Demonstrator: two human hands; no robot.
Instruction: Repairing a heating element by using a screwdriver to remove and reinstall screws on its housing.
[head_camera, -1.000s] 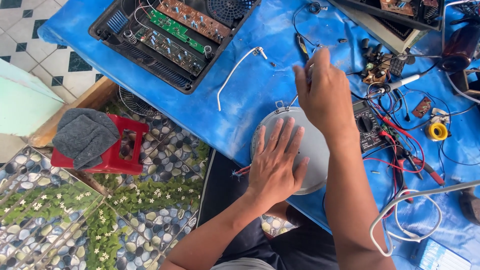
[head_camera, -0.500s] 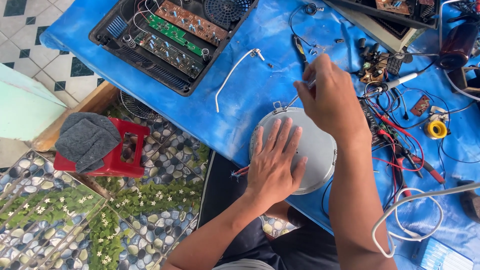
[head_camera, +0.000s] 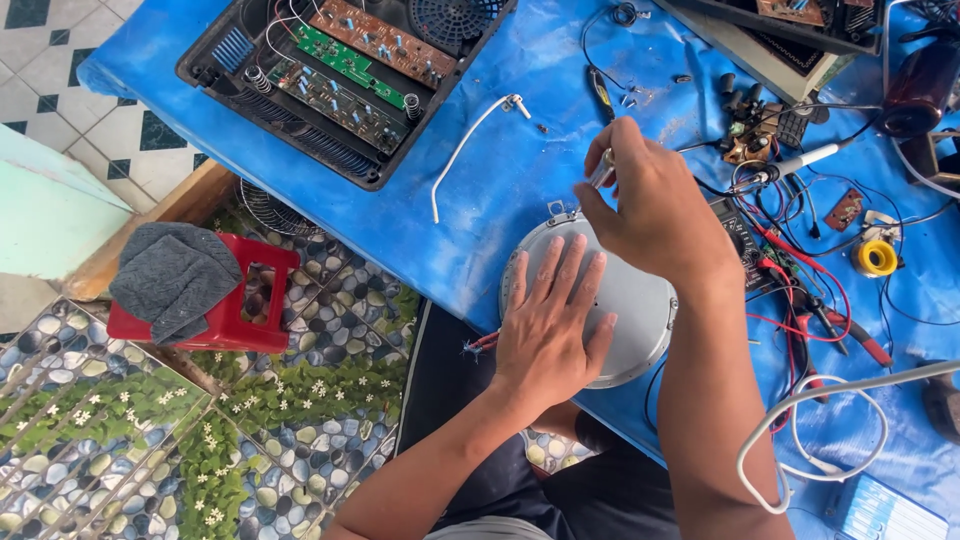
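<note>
The desk wore a blue cover; the round metal disc was silver-grey, the stool red, the circuit board green, the floor white-and-green checked.

Left hand on round plate; right hand above its far edge.

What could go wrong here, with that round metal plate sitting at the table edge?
1. The round metal plate overhangs the blue table's near edge; only the flat left hand pins it, so it may slip off.
2. The small silvery tool pinched in the right hand could drop among the loose screws.
3. The red wires by the right wrist may snag.
</note>
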